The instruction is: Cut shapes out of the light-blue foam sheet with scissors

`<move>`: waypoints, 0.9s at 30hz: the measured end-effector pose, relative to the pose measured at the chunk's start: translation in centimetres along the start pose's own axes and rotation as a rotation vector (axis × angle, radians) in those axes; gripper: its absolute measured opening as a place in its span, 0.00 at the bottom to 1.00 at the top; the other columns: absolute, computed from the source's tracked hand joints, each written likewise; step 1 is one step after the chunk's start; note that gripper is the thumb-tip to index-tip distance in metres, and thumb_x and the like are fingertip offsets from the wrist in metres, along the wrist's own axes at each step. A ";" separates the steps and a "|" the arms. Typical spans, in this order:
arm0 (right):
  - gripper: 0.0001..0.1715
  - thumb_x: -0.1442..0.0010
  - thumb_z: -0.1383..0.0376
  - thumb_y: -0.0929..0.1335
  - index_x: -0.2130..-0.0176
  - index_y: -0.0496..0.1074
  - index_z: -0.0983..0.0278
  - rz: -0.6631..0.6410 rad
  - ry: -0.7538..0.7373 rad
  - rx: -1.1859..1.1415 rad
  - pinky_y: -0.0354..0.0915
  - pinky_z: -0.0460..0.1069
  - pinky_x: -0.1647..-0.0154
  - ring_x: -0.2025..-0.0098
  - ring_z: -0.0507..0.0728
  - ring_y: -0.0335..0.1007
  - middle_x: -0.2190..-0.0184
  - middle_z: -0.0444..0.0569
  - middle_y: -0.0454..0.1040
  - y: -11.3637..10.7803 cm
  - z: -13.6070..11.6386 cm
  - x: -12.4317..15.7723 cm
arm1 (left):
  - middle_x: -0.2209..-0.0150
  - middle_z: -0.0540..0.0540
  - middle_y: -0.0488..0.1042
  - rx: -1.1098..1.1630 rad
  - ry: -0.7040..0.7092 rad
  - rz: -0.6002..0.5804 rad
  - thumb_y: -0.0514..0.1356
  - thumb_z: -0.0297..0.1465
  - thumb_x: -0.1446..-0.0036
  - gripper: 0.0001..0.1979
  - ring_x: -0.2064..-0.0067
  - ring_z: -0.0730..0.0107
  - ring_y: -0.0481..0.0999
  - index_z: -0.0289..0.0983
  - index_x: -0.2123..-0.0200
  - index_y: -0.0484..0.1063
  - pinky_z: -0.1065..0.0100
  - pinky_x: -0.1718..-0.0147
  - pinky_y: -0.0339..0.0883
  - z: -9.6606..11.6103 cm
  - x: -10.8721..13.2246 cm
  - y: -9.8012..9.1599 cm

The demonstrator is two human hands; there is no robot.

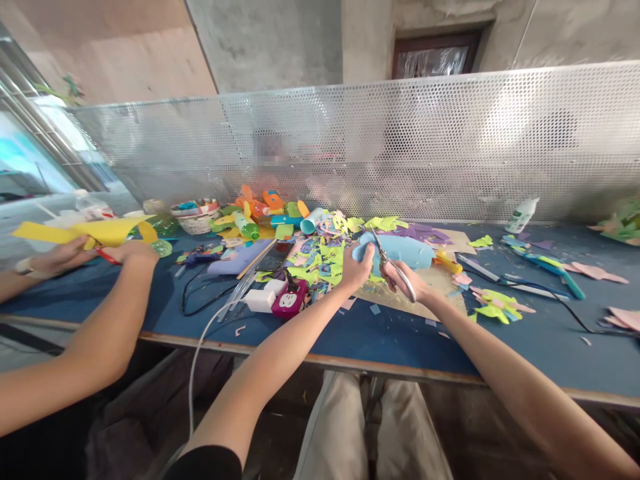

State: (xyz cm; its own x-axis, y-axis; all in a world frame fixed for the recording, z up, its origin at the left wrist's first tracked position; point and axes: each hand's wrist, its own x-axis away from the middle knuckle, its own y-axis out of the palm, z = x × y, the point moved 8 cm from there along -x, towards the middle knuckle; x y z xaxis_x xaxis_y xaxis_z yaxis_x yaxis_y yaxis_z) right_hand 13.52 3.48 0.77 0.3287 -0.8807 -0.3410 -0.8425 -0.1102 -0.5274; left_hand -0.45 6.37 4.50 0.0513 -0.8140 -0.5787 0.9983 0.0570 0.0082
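Light blue paper and scissors meet above the far middle of the desk

The light blue paper (407, 251) is held at the middle of the scene, above the desk (430, 363), to the right of a heap of green paper scraps (327, 259) and over the far part of a brown sheet (447, 300). It curves like a loose roll; whether something is inside cannot be told. It is probably very light, soft and easy to crease, and not much slippery. A gentle pinch at its left edge, away from the blades, should be enough; a hard squeeze could flatten the curve.

The left hand (358, 268) closes on the left end of the paper, with the thumb on the near side. The right hand (400, 277) is closed around the handles of the scissors (381, 247), whose blades point far and left, close to the left thumb. How wide the blades stand is not clear. Both forearms reach forward from the near side and converge, the right one at a long slant.
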 end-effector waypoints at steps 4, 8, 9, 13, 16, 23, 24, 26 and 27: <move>0.34 0.39 0.35 0.54 0.75 0.56 0.59 -0.004 -0.007 -0.040 0.59 0.51 0.76 0.80 0.54 0.58 0.83 0.42 0.61 0.1 -0.2 0.1 | 0.81 0.51 0.63 -0.005 0.042 -0.011 0.60 0.45 0.43 0.20 0.78 0.75 0.63 0.37 0.77 0.66 0.71 0.78 0.58 0.3 -0.1 0.1; 0.35 0.41 0.33 0.55 0.75 0.56 0.59 0.006 0.020 -0.068 0.57 0.50 0.78 0.81 0.53 0.57 0.83 0.41 0.59 0.1 0.0 0.1 | 0.82 0.52 0.61 0.009 0.064 -0.035 0.59 0.46 0.42 0.20 0.78 0.74 0.62 0.37 0.77 0.66 0.70 0.79 0.58 0.5 -0.1 0.3; 0.35 0.41 0.33 0.55 0.75 0.56 0.59 0.011 0.023 -0.069 0.58 0.50 0.78 0.80 0.53 0.57 0.83 0.41 0.59 0.2 0.1 0.0 | 0.82 0.52 0.61 0.012 0.066 -0.042 0.58 0.46 0.42 0.21 0.79 0.74 0.62 0.37 0.78 0.65 0.70 0.79 0.57 0.6 -0.1 0.3; 0.35 0.41 0.33 0.54 0.73 0.59 0.59 0.024 -0.002 -0.070 0.61 0.52 0.74 0.78 0.55 0.60 0.80 0.43 0.62 0.2 0.3 -0.2 | 0.82 0.52 0.60 -0.016 0.118 -0.086 0.58 0.45 0.41 0.21 0.79 0.75 0.60 0.38 0.79 0.63 0.69 0.78 0.56 1.4 0.0 0.7; 0.34 0.41 0.33 0.55 0.72 0.60 0.59 0.025 -0.021 -0.074 0.63 0.53 0.72 0.77 0.56 0.62 0.78 0.43 0.63 0.2 0.4 -0.3 | 0.82 0.52 0.60 -0.027 0.146 -0.128 0.57 0.44 0.40 0.21 0.79 0.75 0.60 0.38 0.80 0.62 0.69 0.78 0.55 1.9 0.2 1.0; 0.34 0.40 0.33 0.54 0.72 0.58 0.59 0.034 -0.019 -0.093 0.61 0.52 0.75 0.79 0.55 0.60 0.79 0.42 0.61 0.3 0.2 -0.1 | 0.82 0.51 0.61 -0.010 0.136 -0.135 0.57 0.44 0.40 0.21 0.79 0.75 0.61 0.38 0.79 0.62 0.68 0.78 0.54 2.1 0.3 1.1; 0.34 0.41 0.33 0.55 0.72 0.57 0.58 0.041 -0.016 -0.102 0.61 0.52 0.75 0.79 0.54 0.59 0.79 0.42 0.60 0.3 0.1 -0.1 | 0.82 0.51 0.61 -0.010 0.137 -0.133 0.57 0.44 0.40 0.21 0.79 0.75 0.61 0.38 0.79 0.61 0.68 0.77 0.54 2.1 0.3 1.1; 0.34 0.41 0.33 0.56 0.73 0.56 0.58 0.066 -0.011 -0.103 0.60 0.51 0.77 0.80 0.54 0.58 0.80 0.41 0.58 0.1 -0.2 0.0 | 0.82 0.51 0.61 -0.009 0.137 -0.122 0.57 0.44 0.40 0.21 0.78 0.74 0.60 0.37 0.80 0.62 0.68 0.77 0.54 2.1 0.3 1.0; 0.34 0.42 0.33 0.56 0.74 0.56 0.59 0.080 -0.012 -0.088 0.59 0.51 0.77 0.80 0.53 0.57 0.81 0.41 0.58 0.0 -0.3 0.0 | 0.82 0.51 0.61 -0.008 0.137 -0.113 0.57 0.44 0.40 0.21 0.79 0.74 0.60 0.37 0.80 0.62 0.68 0.77 0.54 2.0 0.3 0.9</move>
State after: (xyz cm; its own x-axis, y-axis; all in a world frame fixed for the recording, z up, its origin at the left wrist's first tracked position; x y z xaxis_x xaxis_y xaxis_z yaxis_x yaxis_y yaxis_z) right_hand 13.41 3.37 1.02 0.2642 -0.8825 -0.3890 -0.9002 -0.0808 -0.4280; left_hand 0.56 5.03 5.98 -0.0663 -0.7289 -0.6814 0.9972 -0.0255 -0.0698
